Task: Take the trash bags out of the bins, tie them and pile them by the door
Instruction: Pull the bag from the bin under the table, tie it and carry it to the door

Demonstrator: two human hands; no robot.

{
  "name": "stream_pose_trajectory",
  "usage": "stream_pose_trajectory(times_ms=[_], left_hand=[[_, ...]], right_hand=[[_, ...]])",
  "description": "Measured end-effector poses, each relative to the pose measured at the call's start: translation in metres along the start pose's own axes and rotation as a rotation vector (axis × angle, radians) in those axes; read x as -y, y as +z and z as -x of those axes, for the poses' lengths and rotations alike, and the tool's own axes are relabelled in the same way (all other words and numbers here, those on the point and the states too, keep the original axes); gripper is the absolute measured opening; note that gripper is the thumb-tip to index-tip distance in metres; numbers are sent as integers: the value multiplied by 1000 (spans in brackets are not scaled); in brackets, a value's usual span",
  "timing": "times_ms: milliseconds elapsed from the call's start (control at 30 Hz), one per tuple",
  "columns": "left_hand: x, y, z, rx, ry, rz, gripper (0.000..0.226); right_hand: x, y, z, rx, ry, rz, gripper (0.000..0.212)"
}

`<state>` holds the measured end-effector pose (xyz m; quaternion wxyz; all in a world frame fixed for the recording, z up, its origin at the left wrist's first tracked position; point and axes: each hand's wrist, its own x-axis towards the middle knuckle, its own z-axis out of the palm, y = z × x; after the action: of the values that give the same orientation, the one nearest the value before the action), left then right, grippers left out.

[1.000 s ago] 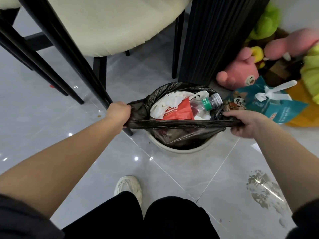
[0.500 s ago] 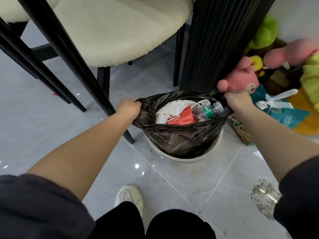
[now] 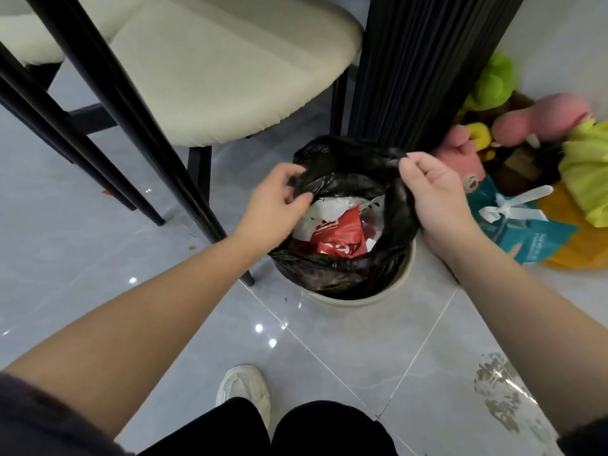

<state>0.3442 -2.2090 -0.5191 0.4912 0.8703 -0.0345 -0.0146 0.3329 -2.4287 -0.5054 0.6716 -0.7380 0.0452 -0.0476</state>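
Where the grey tiled floor (image 3: 98,274) spreads under everything, a chair (image 3: 214,67) with a cream seat and black legs fills the upper left. Just right of it stands a black ribbed column (image 3: 421,60). At the foot of both sits the bin (image 3: 362,299), a round cream tub, with the black bag (image 3: 345,172) inside it. The bag's mouth is gathered up above the rim and its near side bulges over the bin's edge.

2 bare forearms reach in from the bottom corners. The left hand (image 3: 273,205) is at the bag's left edge, its fingers curled and its thumb closed against them, pinching a fold of the black film. The right hand (image 3: 437,195) is at the far right edge, thumb and forefinger clamped on the film and the other fingers curled in toward the palm. The 2 hands are apart, with the open mouth between them.

Plush toys (image 3: 543,116) in pink, green and yellow lie in a heap right of the column. A teal package (image 3: 533,238) with a white ribbon lies near the bin, in front of the toys. A dull stain (image 3: 503,399) marks the tiles at lower right. A white shoe (image 3: 245,386) shows at the bottom, above dark trouser legs. Inside the bag, a red wrapper (image 3: 339,235) lies on top, touching crumpled white plastic (image 3: 325,209) behind it.
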Motion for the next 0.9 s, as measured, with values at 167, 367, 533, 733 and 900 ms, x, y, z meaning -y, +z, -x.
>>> stream_pose_trajectory(times_ms=[167,367,533,733,900], left_hand=[[-20,18,-11,176,212,-112,78],[-25,23,-20,140,244,-216,28],[-25,16,-18,117,198,-241,39],[-39,18,-20,93,175,-239,29],[-57,26,-16,53,172,-193,20]], right_hand=[[19,3,15,219,-70,60,18],[16,-6,22,187,-27,99,20],[-52,-37,18,-108,300,606,35],[-72,-35,43,234,781,413,27],[-77,-33,43,167,759,329,27]])
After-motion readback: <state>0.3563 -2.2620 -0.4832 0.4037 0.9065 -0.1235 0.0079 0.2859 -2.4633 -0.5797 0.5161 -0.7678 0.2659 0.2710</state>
